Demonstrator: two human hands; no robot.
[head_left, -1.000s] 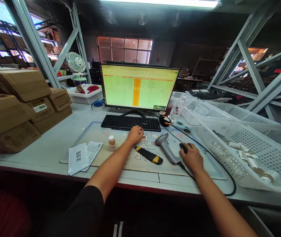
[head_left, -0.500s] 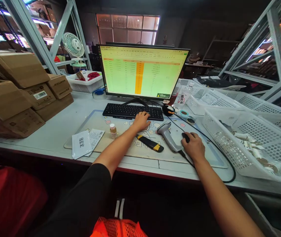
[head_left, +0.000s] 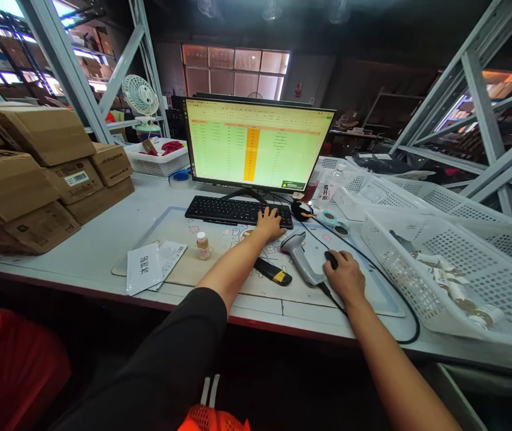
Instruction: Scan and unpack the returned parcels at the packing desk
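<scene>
My left hand point(head_left: 270, 225) rests on the right part of a black keyboard point(head_left: 222, 209), its fingers spread over the keys. Under my right hand point(head_left: 348, 276) is a black computer mouse point(head_left: 331, 258), with the fingers curled round it. A grey barcode scanner point(head_left: 302, 256) lies on the desk mat between my two arms. Partly hidden by my left forearm is a black and yellow utility knife point(head_left: 274, 272). Behind the keyboard, a monitor point(head_left: 220, 149) shows a spreadsheet with an orange column.
A small bottle point(head_left: 202, 246) and flat white packets point(head_left: 144, 268) lie left of my forearm. Cardboard boxes point(head_left: 35, 131) are stacked at the left. White perforated baskets point(head_left: 390, 257) stand at the right, one holding several small bottles. A black cable point(head_left: 411, 299) loops along the mat.
My left hand has shifted right along the keyboard, and its fingers are more spread. The right hand stays on the mouse. The whole view has tilted up slightly.
</scene>
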